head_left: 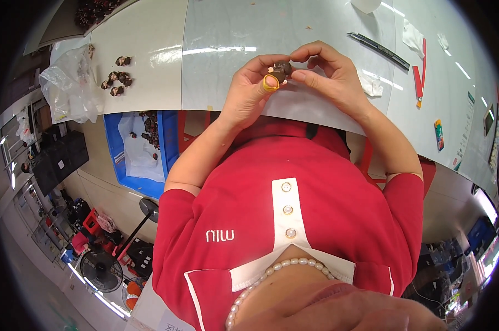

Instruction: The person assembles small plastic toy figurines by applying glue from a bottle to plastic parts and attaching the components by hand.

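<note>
Brown figurine (283, 68) slants up to the right along its long axis; left hand (248, 91) pinches it, right hand (336, 78) arches in, its grip hard to tell.

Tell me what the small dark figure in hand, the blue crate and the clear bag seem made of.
Small dark figure: possibly moulded plastic or resin, fairly dull, from its rounded form; too small to be sure.
Blue crate: probably rigid plastic, smooth, judging by its even colour and flat walls.
Clear bag: likely thin plastic film, glossy, see-through and crumpled.
</note>
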Tool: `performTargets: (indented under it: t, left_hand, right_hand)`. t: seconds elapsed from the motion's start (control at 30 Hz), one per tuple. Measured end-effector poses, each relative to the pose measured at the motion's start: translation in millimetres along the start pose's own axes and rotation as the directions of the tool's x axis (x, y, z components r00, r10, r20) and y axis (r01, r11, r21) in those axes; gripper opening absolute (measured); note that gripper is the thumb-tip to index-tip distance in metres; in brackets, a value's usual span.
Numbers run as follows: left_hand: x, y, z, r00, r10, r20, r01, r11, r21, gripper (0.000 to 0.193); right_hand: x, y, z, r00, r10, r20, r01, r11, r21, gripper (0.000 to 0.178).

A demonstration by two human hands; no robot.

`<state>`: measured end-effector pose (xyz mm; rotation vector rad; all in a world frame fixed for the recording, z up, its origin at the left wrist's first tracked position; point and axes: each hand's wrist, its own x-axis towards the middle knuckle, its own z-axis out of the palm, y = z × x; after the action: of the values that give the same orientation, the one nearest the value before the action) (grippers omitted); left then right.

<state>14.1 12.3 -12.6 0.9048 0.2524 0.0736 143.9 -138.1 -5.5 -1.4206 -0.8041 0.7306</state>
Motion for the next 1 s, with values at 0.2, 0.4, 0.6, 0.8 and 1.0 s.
performTargets:
  t: [0.2,0.4,0.6,0.8,1.0]
  left_hand:
    - [0.4,0.5,-0.5,0.999,-0.025,-0.043,0.029,0.995,0.097,0.057]
    - [1.0,2.7,1.3,0.997,-0.054,-0.047,0.061,0.984,0.168,0.052]
    - [0.5,0.4,-1.3,0.999,-0.053,-0.007,0.053,0.985,0.163,0.052]
    - [0.3,2.1,-0.3,0.999,-0.022,0.042,0.015,0.988,0.156,0.064]
    - [0.0,2.6,-2.2,0.998,-0.052,0.039,0.046,0.989,0.143,0.064]
  right_hand:
    - [0.9,-3.1,0.1,0.995,-0.099,0.018,0.099,0.995,-0.023,0.018]
    - [0.0,-4.0,-1.3,0.994,-0.089,0.070,0.089,0.996,-0.003,0.014]
    - [0.2,-8.9,-2.6,0.987,-0.128,0.099,0.137,0.986,-0.094,0.010]
    - [0.8,-3.1,-2.9,0.990,-0.118,0.071,0.122,0.991,-0.053,0.012]
    - [1.0,-3.4,-2.5,0.989,-0.132,0.070,0.135,0.990,-0.043,0.013]
